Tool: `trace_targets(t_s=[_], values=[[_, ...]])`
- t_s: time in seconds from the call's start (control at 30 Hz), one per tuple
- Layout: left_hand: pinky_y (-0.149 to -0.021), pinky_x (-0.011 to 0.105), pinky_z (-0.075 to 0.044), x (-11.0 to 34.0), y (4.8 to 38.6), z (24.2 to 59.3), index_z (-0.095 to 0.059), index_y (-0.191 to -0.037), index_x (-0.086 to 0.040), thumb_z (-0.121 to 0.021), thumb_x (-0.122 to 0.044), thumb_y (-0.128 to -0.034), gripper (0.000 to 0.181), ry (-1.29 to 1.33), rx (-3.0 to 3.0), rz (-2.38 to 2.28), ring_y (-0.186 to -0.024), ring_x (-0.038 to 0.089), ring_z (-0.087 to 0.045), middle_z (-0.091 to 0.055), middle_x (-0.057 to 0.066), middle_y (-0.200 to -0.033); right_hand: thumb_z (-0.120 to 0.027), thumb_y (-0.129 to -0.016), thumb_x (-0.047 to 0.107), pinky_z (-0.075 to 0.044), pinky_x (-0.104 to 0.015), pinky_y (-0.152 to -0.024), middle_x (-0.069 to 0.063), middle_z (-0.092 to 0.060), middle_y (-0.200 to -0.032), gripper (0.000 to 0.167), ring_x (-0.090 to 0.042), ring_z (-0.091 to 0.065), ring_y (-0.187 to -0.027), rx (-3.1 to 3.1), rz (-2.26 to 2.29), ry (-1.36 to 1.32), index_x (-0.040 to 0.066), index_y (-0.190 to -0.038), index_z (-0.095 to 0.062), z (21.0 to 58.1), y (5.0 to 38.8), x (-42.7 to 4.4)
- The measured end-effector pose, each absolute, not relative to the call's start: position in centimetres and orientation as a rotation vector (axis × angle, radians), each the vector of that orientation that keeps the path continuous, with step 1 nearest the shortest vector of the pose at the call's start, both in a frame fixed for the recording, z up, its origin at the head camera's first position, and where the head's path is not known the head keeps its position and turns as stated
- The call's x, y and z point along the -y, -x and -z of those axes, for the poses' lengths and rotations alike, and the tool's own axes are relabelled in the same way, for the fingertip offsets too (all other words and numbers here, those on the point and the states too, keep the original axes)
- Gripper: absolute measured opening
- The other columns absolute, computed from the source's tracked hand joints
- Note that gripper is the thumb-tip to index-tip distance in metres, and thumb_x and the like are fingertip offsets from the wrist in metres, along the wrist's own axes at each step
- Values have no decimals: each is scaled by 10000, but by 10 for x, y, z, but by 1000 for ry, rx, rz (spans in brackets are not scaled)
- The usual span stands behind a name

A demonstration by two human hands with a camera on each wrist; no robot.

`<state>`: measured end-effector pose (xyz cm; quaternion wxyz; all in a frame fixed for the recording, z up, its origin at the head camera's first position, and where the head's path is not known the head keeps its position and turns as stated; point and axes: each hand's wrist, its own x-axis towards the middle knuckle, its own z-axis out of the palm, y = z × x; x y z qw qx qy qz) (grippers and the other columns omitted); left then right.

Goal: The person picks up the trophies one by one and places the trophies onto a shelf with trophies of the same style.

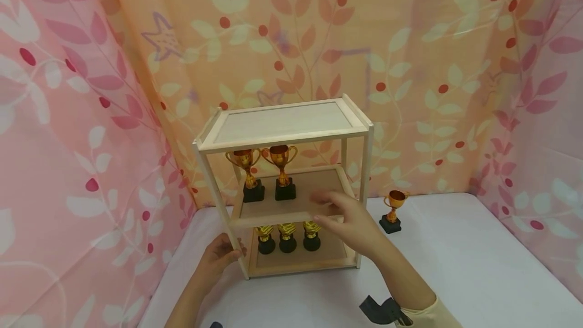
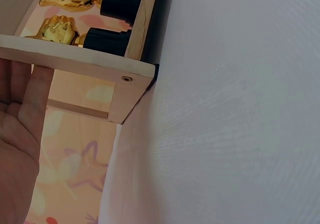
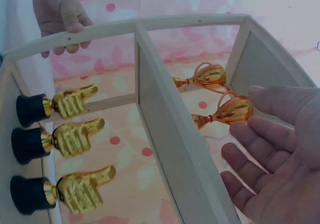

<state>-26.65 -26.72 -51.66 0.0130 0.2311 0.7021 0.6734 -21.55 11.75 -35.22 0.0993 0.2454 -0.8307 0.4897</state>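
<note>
A pale wooden three-tier shelf [image 1: 298, 219] stands on the table. My left hand [image 1: 217, 259] grips its left front post, thumb in front and fingers behind, as the right wrist view shows. Two gold cup trophies [image 1: 281, 166] on black square bases stand side by side at the left of the middle tier. Beside them, at the right front of that tier, is my right hand [image 1: 348, 221], fingers loosely bent and holding nothing, slightly blurred. Three gold thumbs-up trophies [image 3: 80, 191] on round black bases stand in a row on the bottom tier.
Another gold cup trophy [image 1: 394, 209] stands on the white-covered table [image 1: 446, 257] to the right of the shelf. Patterned curtains [image 1: 291, 39] hang behind and on both sides. A dark strap [image 1: 382, 311] lies by the right sleeve.
</note>
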Motion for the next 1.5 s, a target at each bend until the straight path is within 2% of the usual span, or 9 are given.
trace_targets(t_s=[0.07,0.3,0.5,0.6,0.83,1.03,1.2,1.33,1.5], values=[[-945,347,-576,266,266,516,-478,-1149,69,-607,3,-999,209,-718,-2178,-2106,-1030,156,-692,-690,15,-1074,-743,-956,293,-592,-388,-877,79,-650,-1350,449,-225,-672,-1148,2434,-1457,-734,216,-1381,-622,355,210,-123],[-951,344,-574,266,266,514,-499,-1139,26,-605,5,-1001,175,-719,-2178,-2112,-1038,166,-692,-677,22,-1079,-757,-942,289,-473,-558,-1027,131,-655,-1329,446,-126,-603,-1213,2387,-1371,-749,224,-1365,-631,363,200,-143],[-948,348,-577,266,266,515,-499,-1127,30,-608,10,-997,170,-709,-2178,-2115,-1039,174,-694,-672,35,-1082,-754,-944,305,-480,-308,-1009,166,-662,-1291,410,-92,-588,-1190,2367,-1309,-737,232,-1332,-645,368,192,-155],[-949,349,-575,266,268,516,-501,-1129,31,-604,14,-999,167,-704,-2177,-2112,-1039,171,-692,-679,39,-1074,-756,-945,262,-462,-239,-990,139,-672,-1278,391,-104,-594,-1173,2344,-1297,-761,236,-1321,-648,369,188,-161],[-938,343,-577,265,268,516,-499,-1129,64,-608,32,-988,180,-774,-2184,-2112,-1018,172,-692,-675,59,-1058,-774,-922,140,-457,-201,-982,68,-695,-1265,406,-106,-620,-1162,2306,-1247,-796,237,-1293,-643,369,182,-181],[-934,336,-576,266,269,516,-502,-1139,74,-591,58,-988,176,-859,-2199,-2098,-1010,170,-686,-659,78,-1068,-779,-912,109,-455,-133,-977,90,-696,-1253,428,-96,-625,-1147,2303,-1161,-726,243,-1298,-650,368,179,-197],[-934,333,-577,266,269,517,-502,-1151,82,-602,54,-983,197,-824,-2195,-2101,-1010,172,-689,-654,113,-1065,-777,-908,85,-447,-107,-976,87,-696,-1249,427,-39,-613,-1144,2295,-1139,-699,233,-1289,-653,367,180,-207],[-938,334,-575,267,267,518,-496,-1159,85,-602,44,-987,206,-798,-2194,-2101,-1009,177,-687,-662,131,-1059,-783,-898,69,-404,-82,-957,81,-699,-1231,443,-25,-592,-1064,2286,-1125,-650,243,-1286,-655,366,181,-215],[-935,330,-575,268,267,518,-499,-1140,68,-604,37,-988,187,-779,-2211,-2099,-1011,166,-688,-680,87,-1052,-794,-876,33,-394,-92,-958,14,-713,-1203,466,-7,-589,-1051,2249,-1119,-599,211,-1287,-665,369,188,-230]])
